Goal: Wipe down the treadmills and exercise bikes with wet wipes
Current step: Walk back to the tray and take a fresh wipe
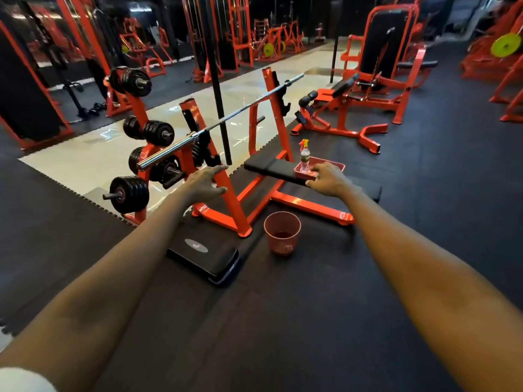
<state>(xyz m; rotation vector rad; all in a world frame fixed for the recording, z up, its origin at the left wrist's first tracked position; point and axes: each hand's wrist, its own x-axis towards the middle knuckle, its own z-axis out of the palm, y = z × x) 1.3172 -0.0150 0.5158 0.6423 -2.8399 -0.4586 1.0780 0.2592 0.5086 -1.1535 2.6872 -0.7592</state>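
Note:
Both my arms stretch forward over a black rubber gym floor. My left hand (204, 181) is spread, fingers straight, in front of the red upright of a bench press rack (237, 210), holding nothing. My right hand (328, 178) hovers with relaxed fingers at the near edge of a pink tray (338, 166) that sits on the black bench pad (271, 168). A clear spray bottle (304, 155) with an orange trigger stands in the tray. No treadmill or exercise bike is in sight, and I see no wipe in either hand.
A pink mesh bin (282, 232) stands on the floor below the bench. A chrome barbell (220, 123) lies across the rack, with a plate tree (141, 154) to the left. A black step platform (203, 254) lies near my left arm. Red machines (382, 80) fill the back.

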